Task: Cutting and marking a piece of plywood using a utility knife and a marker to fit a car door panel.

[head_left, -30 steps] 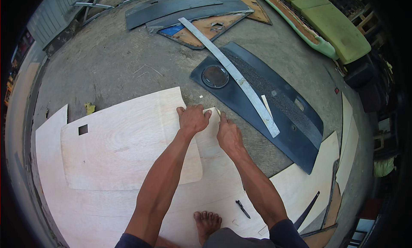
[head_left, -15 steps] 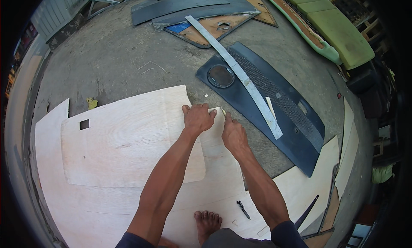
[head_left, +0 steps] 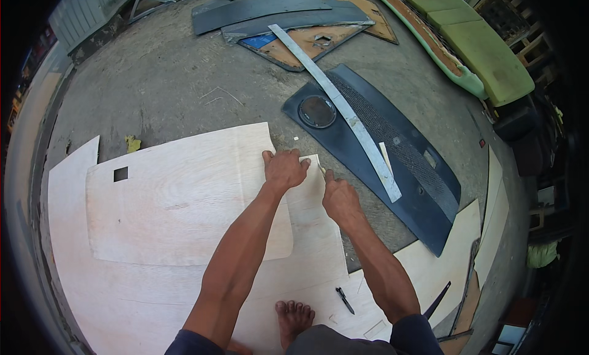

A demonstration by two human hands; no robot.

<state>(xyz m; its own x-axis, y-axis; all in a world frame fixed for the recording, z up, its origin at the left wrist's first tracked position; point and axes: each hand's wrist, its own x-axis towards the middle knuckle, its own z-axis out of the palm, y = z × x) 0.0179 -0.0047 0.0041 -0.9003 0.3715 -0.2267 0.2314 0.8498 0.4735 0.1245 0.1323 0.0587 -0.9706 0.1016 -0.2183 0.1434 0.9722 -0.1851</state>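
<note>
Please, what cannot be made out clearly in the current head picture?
Head view:
Thin tool: its grip, covered by the right hand.
Left hand: its palm, hidden by its back.
Green cushion: its far end, cut by the upper edge.
Clutter at right: too dark.

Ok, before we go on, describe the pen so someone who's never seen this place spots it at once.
Start with the large pale plywood sheet and find the bare foot standing on it at the bottom. Just right of the toes lies the dark pen. It is smaller than the dark tapering strip farther right and slants the opposite way.
</note>
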